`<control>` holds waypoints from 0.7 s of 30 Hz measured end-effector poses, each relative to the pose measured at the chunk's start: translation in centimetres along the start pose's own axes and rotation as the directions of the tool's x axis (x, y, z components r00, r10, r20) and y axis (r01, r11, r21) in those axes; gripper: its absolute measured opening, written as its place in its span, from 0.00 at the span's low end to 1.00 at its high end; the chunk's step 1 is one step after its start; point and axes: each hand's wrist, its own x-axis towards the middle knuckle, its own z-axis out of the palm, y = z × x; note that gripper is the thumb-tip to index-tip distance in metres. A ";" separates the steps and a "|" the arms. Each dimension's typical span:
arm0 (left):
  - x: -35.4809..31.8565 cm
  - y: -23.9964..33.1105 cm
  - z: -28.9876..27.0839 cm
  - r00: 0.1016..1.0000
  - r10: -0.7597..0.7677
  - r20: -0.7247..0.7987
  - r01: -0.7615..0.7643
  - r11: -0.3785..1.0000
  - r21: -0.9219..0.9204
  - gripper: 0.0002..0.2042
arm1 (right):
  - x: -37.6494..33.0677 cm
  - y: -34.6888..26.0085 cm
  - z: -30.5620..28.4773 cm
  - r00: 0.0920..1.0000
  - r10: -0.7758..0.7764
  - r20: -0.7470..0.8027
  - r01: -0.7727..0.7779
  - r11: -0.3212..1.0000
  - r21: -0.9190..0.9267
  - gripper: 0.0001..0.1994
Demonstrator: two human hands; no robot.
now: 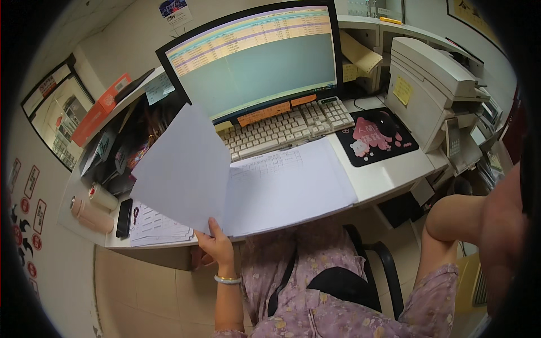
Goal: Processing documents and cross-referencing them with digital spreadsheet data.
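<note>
The left hand (213, 243) pinches a lifted sheet (183, 169) at its lower edge; turn it slowly, so the stack of papers (287, 186) beside stays flat. The right hand's grip I cannot tell.

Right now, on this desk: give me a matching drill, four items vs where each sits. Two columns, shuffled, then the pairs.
Things:
1. lifted paper sheet
2. black phone
3. mouse pad
4. keyboard

Places:
A. right of the keyboard, beside the printer
B. directly below the monitor
C. held up at its lower edge by the left hand
D. flat at the desk's left end, next to two cylindrical bottles

Pairs: 1-C, 2-D, 3-A, 4-B
</note>
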 end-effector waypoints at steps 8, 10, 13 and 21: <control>0.3 -0.6 -0.5 0.996 0.093 0.000 -0.092 0.983 0.158 0.25 | 1.2 -7.7 2.5 0.992 -0.115 -0.050 0.111 0.991 -0.074 0.13; 0.4 -0.8 -1.1 0.995 0.102 -0.004 -0.100 0.981 0.165 0.24 | 2.5 -9.1 3.3 0.984 -0.170 -0.058 0.164 0.982 -0.098 0.12; 0.2 -0.9 -1.6 0.995 0.090 0.053 -0.100 0.967 0.236 0.25 | 2.5 -10.7 1.4 0.966 -0.254 -0.049 0.245 0.959 -0.146 0.12; 0.4 0.2 -0.6 0.985 0.171 -0.001 -0.161 0.931 0.326 0.25 | 3.8 -11.8 3.6 0.972 -0.220 -0.085 0.203 0.963 -0.175 0.10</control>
